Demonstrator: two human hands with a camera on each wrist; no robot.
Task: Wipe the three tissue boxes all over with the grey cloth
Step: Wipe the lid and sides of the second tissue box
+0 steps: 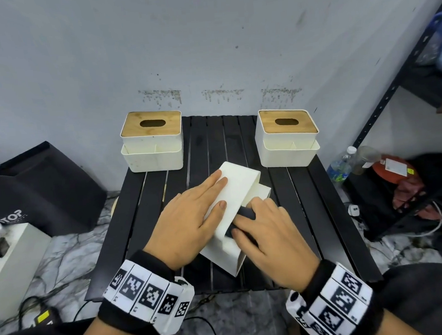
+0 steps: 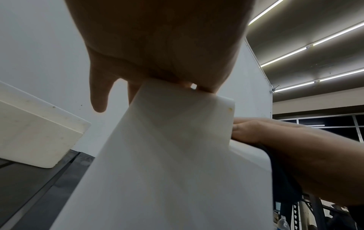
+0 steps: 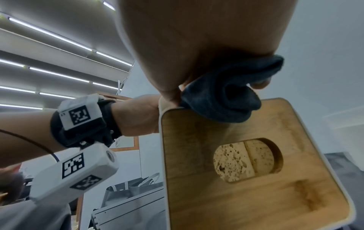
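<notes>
Tissue box (image 1: 236, 192) lay tipped over in the middle of the black table (image 1: 138, 199). Left hand (image 1: 189, 211) pressed on it with straight fingers. Right hand (image 1: 269, 232) gripped the grey cloth (image 3: 226, 99) against its wooden lid (image 3: 256, 186).

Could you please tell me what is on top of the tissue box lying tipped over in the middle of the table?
The left hand lies flat on the tipped tissue box's upturned white side. The right hand presses the grey cloth against its edge; most of the cloth is hidden beneath that hand.
</notes>
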